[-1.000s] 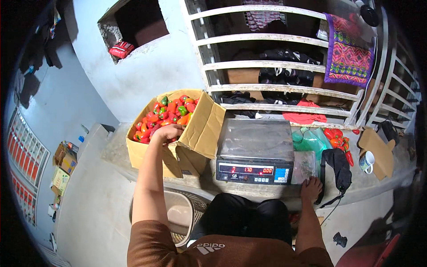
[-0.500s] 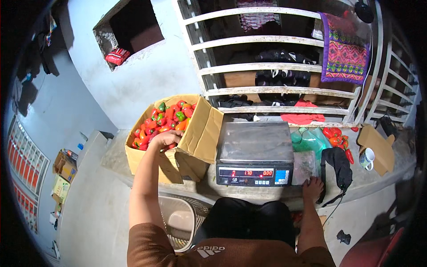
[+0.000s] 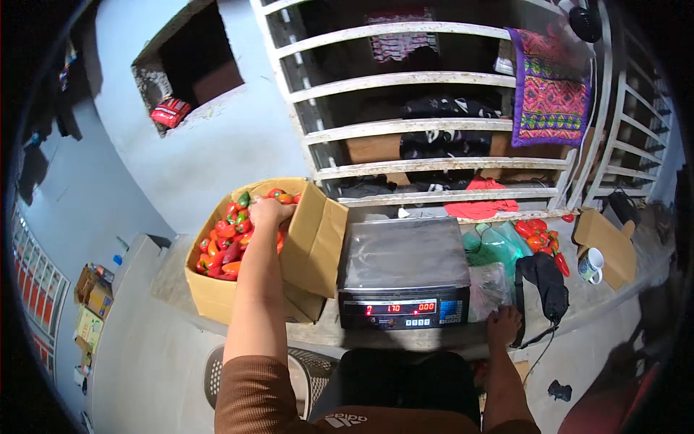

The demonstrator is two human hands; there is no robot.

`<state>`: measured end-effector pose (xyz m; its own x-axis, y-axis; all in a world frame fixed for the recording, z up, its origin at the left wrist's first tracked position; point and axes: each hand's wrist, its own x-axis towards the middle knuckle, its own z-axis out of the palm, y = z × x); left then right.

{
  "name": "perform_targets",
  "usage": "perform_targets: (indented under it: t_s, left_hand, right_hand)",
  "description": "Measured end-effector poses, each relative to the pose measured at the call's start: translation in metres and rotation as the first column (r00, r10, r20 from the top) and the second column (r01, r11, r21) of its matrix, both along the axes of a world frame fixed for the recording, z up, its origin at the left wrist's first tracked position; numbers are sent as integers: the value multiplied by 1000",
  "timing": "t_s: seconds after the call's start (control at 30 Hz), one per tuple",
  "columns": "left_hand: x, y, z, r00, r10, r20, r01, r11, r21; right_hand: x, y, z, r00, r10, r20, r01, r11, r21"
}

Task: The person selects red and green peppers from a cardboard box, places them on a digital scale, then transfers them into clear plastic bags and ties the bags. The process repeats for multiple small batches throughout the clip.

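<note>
My left hand (image 3: 269,211) reaches into the back of a cardboard box (image 3: 325,242) heaped with red, orange and green peppers (image 3: 224,249); its fingertips are hidden among them. To the box's right sits a digital scale (image 3: 400,257) with a bare metal platform and a lit red display. My right hand (image 3: 504,322) rests low at the concrete ledge (image 3: 177,282), fingers apart, beside a clear plastic bag (image 3: 486,288) and a black strapped item (image 3: 542,286). Behind these lie a green plastic bag (image 3: 499,246) and a group of red peppers (image 3: 538,239).
A white mug (image 3: 591,266) and flattened cardboard (image 3: 603,246) are at the right. A white barred railing (image 3: 394,126) with a patterned cloth (image 3: 549,94) stands behind. A plastic basket (image 3: 312,380) is below the ledge. Cartons (image 3: 94,293) are at the far left.
My left hand has moved from the front of the box toward its back. My right hand stays by the plastic bag. The camera view has shifted, so the ledge appears lower.
</note>
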<state>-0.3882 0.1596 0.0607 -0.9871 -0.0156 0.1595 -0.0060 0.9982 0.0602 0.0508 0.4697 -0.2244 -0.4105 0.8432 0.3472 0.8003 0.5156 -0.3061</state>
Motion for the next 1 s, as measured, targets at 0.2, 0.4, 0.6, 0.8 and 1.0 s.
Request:
perform_targets:
  t_s: [0.2,0.4,0.6,0.8,1.0]
  left_hand:
    - [-22,3,-3,988,48,146,-41,998,-52]
    - [-18,-7,-4,956,-222,192,271,918,-288]
    - [6,-13,-15,979,-204,10,204,974,-100]
    - [18,-13,-15,953,-298,60,304,923,-236]
    - [17,-32,-13,931,-358,64,364,920,-145]
  right_hand:
    - [-2,1,-7,999,-5,-53,8,998,56]
    - [-5,-2,-1,997,-19,-80,24,998,59]
    - [-4,1,-4,998,-2,-67,6,999,48]
    - [-1,2,-11,997,-21,-73,26,998,62]
    - [0,1,-5,998,-8,-68,9,1000,18]
